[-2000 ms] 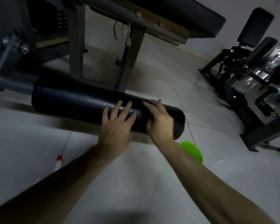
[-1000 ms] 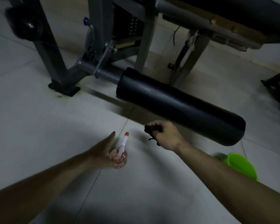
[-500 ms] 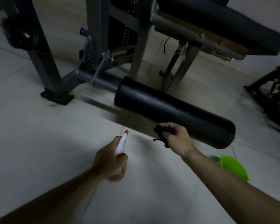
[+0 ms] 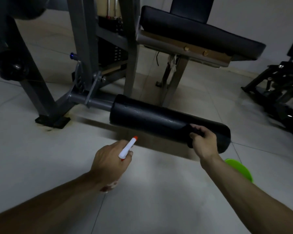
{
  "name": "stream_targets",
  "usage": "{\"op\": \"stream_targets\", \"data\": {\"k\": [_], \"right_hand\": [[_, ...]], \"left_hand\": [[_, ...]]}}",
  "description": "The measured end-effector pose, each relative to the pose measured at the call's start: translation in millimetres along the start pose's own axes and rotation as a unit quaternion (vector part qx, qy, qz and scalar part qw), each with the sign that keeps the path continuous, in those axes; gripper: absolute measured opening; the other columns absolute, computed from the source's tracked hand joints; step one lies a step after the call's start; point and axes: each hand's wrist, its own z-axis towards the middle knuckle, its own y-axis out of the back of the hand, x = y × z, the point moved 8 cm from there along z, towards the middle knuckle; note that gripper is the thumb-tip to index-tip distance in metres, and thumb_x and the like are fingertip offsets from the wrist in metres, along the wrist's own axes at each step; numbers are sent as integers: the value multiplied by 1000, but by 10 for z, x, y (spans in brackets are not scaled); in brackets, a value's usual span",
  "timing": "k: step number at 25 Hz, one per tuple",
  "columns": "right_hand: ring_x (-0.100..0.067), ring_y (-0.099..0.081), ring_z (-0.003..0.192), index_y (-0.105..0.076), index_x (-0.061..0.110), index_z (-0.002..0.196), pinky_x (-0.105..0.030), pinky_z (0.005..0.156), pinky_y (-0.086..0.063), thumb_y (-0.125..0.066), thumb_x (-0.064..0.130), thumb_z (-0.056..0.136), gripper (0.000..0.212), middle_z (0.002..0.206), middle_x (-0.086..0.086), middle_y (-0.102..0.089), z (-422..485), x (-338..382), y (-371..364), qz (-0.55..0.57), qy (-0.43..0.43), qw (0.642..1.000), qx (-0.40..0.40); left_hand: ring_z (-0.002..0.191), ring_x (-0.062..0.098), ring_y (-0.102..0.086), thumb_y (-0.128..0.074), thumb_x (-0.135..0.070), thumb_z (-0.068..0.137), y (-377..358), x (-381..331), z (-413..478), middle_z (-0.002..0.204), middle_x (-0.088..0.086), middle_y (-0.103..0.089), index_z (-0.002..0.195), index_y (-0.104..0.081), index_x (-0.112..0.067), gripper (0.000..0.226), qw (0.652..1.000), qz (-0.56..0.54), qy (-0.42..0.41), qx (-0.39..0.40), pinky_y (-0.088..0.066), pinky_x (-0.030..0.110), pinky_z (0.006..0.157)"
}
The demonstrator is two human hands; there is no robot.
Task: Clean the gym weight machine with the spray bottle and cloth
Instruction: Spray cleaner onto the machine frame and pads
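A long black padded roller (image 4: 156, 118) juts from the grey frame (image 4: 85, 98) of the weight machine, low over the tiled floor. My right hand (image 4: 203, 142) presses a dark cloth (image 4: 189, 132) against the roller near its free right end. My left hand (image 4: 110, 161) grips a spray bottle (image 4: 128, 147) with a white head and orange nozzle tip. The nozzle points up and right, toward the roller's underside. The bottle's body is mostly hidden by my fingers and wrist.
The machine's black padded seat (image 4: 198, 34) hangs above the roller. A weight stack (image 4: 115, 53) sits behind the uprights. A green bowl (image 4: 240, 169) lies on the floor under my right forearm. Another dark machine (image 4: 277, 88) stands at the right. Pale tiles spread in the foreground.
My left hand picked the spray bottle off the floor and raised it toward the roller. My right hand lifted the cloth from below the roller onto its right end.
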Motion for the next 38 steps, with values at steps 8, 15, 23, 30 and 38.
{"op": "stream_targets", "data": {"k": [8, 15, 23, 30, 38], "right_hand": [[-27, -66, 77, -77, 14, 96, -32, 61, -53, -53, -9, 84, 36, 91, -10, -76, 179, -286, 1241, 35, -36, 989, -142], [-24, -67, 77, -77, 8, 99, -35, 70, -54, -50, -13, 85, 36, 98, -15, -78, -23, -549, 2238, 26, -66, 976, -205], [-21, -69, 78, -76, 10, 98, -38, 76, -60, -51, -14, 86, 37, 98, -8, -79, 29, -735, 2187, 59, -86, 977, -184], [-19, -63, 69, -75, 12, 101, -24, 50, -48, -54, -8, 90, 32, 98, -10, -78, 327, -904, 1828, 42, -80, 985, -149], [-19, -71, 98, -65, 27, 125, -41, 78, -61, -53, 13, 96, 34, 116, 8, -74, 804, -645, 1668, -54, 67, 980, -182]], "left_hand": [[60, 8, -50, -49, -39, 95, -914, -937, 389, 68, -12, -49, 87, -55, -27, 16, 981, 28, -132, 141, -49, 28, 63], [64, 9, -50, -55, -39, 99, -1861, -1582, 456, 72, -12, -47, 98, -57, -24, 15, 962, -26, -174, 211, -43, 29, 64], [83, 14, -55, -56, -52, 98, -2495, -1790, 301, 98, -6, -50, 123, -44, -22, 41, 936, -18, -169, 308, -52, 36, 82], [85, 20, -64, -60, -24, 66, -2929, -1451, -184, 109, -7, -55, 148, -38, -27, 85, 910, -83, -69, 401, -55, 41, 84], [111, 21, -60, -79, -23, 79, -2991, -1367, 65, 130, -6, -54, 135, -50, -23, 64, 860, 99, -161, 474, -51, 34, 94]]}}
